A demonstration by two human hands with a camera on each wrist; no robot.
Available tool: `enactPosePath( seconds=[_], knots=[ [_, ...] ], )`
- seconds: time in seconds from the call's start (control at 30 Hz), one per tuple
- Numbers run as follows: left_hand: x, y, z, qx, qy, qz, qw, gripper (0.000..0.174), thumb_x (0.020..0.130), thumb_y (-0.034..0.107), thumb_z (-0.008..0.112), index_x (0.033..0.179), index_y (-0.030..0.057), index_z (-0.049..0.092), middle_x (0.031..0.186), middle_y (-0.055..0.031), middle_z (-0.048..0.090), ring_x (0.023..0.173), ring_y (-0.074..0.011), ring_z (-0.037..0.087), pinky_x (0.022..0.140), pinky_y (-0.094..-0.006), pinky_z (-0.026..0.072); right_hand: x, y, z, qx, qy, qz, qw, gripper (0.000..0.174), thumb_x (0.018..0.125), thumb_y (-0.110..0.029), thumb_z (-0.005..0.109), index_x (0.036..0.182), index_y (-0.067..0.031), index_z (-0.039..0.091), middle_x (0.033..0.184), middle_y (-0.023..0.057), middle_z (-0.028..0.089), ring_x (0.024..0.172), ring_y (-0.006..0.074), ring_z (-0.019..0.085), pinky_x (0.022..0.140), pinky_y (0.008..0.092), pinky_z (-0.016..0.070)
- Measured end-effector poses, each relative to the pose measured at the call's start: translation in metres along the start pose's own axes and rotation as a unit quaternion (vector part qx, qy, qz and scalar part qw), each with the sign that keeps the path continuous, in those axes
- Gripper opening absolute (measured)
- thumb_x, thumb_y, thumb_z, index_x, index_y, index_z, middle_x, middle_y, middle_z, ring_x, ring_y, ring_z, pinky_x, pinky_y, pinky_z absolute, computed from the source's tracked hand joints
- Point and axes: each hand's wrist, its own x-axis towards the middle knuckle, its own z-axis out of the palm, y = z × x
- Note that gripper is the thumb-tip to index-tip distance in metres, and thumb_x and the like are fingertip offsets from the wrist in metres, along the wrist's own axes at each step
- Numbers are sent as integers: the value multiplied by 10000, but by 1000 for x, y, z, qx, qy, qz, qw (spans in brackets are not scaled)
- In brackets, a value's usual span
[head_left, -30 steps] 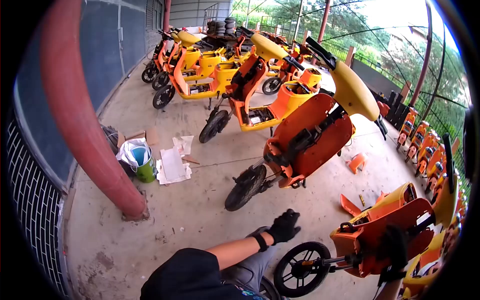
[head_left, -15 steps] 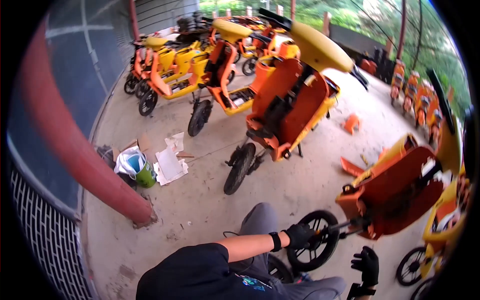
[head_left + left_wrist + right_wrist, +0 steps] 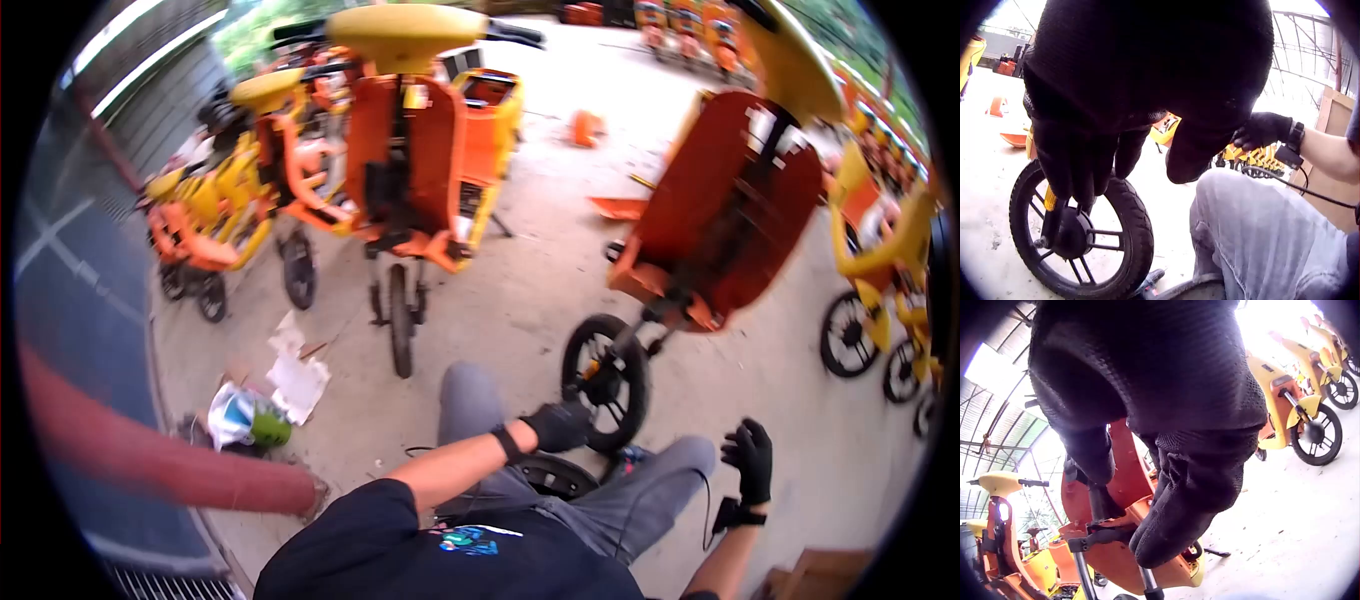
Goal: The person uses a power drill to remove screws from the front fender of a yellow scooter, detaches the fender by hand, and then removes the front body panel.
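My gloved left hand [image 3: 560,426] hangs beside the front wheel [image 3: 633,420] of an orange and yellow scooter [image 3: 722,205]. In the left wrist view its fingers [image 3: 1088,164] point down, loosely bent, overlapping the wheel's upper part. Out to the right, above my knee, my gloved right hand [image 3: 748,460] is raised with loosely bent fingers and holds nothing. The scooter's fork [image 3: 1083,575] and orange front panel [image 3: 1124,434] show beyond that hand in the right wrist view. Between my legs lies a black wheel [image 3: 548,474].
Another scooter [image 3: 405,160] stands ahead, more to the left. Several stand at right [image 3: 870,265]. A red post [image 3: 180,462], a bucket [image 3: 270,424] and torn cardboard [image 3: 298,385] are at left. Loose orange parts [image 3: 618,208] lie on the floor, and a brown wooden box [image 3: 825,575] stands at lower right.
My head has turned right, so the scooters sit further left in view. My right hand has come away from the scooter's front panel. The left hand has moved over to the wheel.
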Motion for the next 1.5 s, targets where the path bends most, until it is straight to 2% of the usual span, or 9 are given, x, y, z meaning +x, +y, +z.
enactPosePath(
  seconds=[0.23,0.37,0.47,0.57,0.87,1.37,1.4,1.43,1.5],
  knots=[
    [-14,42,-113,-105,290,124,943,456,807,108,721,1209,9,530,1105,-162,600,973,-276,602,853,-355,489,-8,17,-28,24,46,7,999,444,902,-209,646,1256,1,479,869,108,643,683,153,643,562,255,527],
    [-48,89,-199,-85,449,169,873,381,810,50,691,1142,-9,516,1249,-192,545,1169,-290,533,986,-348,410,-5,24,-29,19,56,10,998,485,886,-218,667,1263,22,477,876,120,647,690,153,647,552,247,519],
    [-94,125,-257,-18,562,205,801,546,833,240,698,1274,-6,490,1331,-178,496,1245,-287,475,1066,-402,345,-3,26,-26,-18,63,17,998,473,882,-232,673,1247,16,502,905,124,660,717,162,664,566,256,525],
    [-133,156,-299,-20,624,318,713,578,903,111,516,1433,-10,322,1394,-137,456,1162,-196,526,999,-321,417,-6,19,-19,-33,62,29,997,491,870,-253,686,1244,14,512,922,124,664,747,164,666,597,262,533],
    [-181,151,-358,68,679,283,674,606,892,164,556,1438,32,329,1409,-148,440,1194,-217,508,1004,-336,423,-12,6,-5,-45,46,25,998,501,885,-225,665,1261,47,477,914,135,652,734,165,650,606,270,530],
    [-219,79,-337,140,711,89,683,655,875,252,622,1447,103,340,1434,-167,414,1248,-253,479,1013,-363,434,0,36,-17,-28,48,2,998,360,877,-103,647,1199,4,525,898,162,666,781,256,683,628,351,579],
    [-218,76,-332,151,706,78,688,658,874,258,626,1448,107,340,1435,-168,412,1252,-256,477,1013,-364,435,49,117,-71,-196,-47,-287,937,315,881,-111,642,1167,-9,555,901,148,668,782,236,672,639,338,571],
    [-213,75,-340,161,692,79,700,662,873,264,630,1448,112,341,1437,-169,410,1256,-258,475,1014,-366,435,25,75,-48,-200,-25,-71,977,280,902,-135,619,1155,-22,574,905,126,667,781,207,662,644,320,563],
    [-211,76,-345,160,698,79,693,669,870,275,639,1449,122,343,1440,-172,407,1263,-263,471,1015,-370,437,-9,20,-1,-68,41,23,997,346,924,-188,597,1225,-27,540,917,107,658,772,182,664,634,298,557]
  ],
)
